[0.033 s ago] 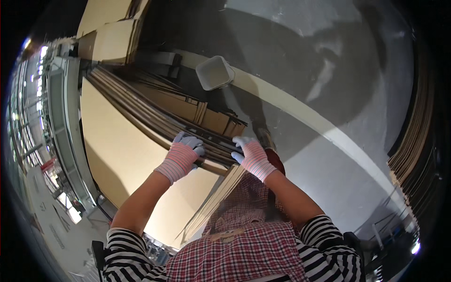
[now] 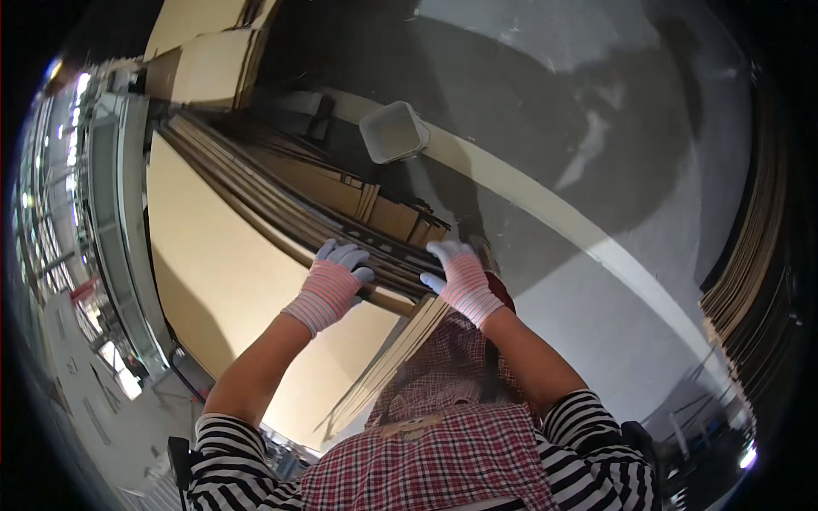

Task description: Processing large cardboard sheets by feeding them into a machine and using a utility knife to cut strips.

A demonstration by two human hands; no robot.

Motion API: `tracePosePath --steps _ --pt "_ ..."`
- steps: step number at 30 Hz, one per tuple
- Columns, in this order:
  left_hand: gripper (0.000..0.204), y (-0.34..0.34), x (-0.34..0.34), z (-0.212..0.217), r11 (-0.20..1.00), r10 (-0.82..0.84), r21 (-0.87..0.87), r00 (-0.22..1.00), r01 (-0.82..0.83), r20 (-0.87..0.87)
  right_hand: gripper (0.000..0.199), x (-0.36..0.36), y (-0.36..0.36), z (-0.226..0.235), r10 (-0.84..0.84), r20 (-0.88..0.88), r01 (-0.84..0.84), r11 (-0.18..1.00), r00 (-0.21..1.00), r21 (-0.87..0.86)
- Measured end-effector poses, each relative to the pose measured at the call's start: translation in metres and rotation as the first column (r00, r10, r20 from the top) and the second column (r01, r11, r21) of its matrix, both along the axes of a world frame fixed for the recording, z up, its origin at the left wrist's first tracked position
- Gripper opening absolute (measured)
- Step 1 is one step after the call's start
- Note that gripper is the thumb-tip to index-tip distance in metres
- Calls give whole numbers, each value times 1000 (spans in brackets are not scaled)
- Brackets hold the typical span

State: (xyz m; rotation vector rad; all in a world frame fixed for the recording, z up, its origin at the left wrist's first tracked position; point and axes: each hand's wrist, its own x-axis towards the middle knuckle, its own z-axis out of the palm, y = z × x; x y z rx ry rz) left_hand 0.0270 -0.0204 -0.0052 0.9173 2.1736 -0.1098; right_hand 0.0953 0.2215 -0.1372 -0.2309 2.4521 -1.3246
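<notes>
Both my hands wear pale blue gloves with pink striped cuffs. My left hand (image 2: 335, 281) is curled over the upper edges of a bundle of upright brown cardboard sheets (image 2: 256, 192), its fingers partly hidden among them. Close to the bundle's near end, my right hand (image 2: 460, 278) grips the same edges, thumb on the near side and fingers bent over the far side. A large, smooth tan sheet (image 2: 213, 271) leans on the left side of the bundle. How many sheets each hand holds cannot be told.
Beyond the bundle, a white bucket (image 2: 394, 134) stands on the grey floor by a pale painted stripe (image 2: 545, 196). More cardboard stacks rise at the far left (image 2: 210, 72) and along the right edge (image 2: 750, 247). Grey machinery (image 2: 111, 204) lines the left side.
My right hand's fingers have shifted slightly farther away over the sheet edges. My left hand stays in nearly the same place on the bundle.
</notes>
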Motion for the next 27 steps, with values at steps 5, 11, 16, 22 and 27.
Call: tracePosePath --steps 5,11,16,22,27 --pt "58 -66 130 9 521 781 444 617 -729 96 80 -38 -6 -21 50 262 -8 987 964 -159" --pt "77 -186 492 -54 -807 579 309 -776 -502 251 65 -41 -41 31 292 562 -244 956 774 -162" --pt "104 -164 557 -37 -880 -328 241 -890 410 318 51 -12 -45 135 390 575 -125 887 719 -445" --pt "77 -182 704 -113 -782 -215 -54 -188 621 958 44 115 -39 172 293 625 -22 914 724 -404" --pt "53 -201 732 -103 -650 -513 -328 -77 686 855 49 179 -4 148 213 464 -215 975 860 -49"
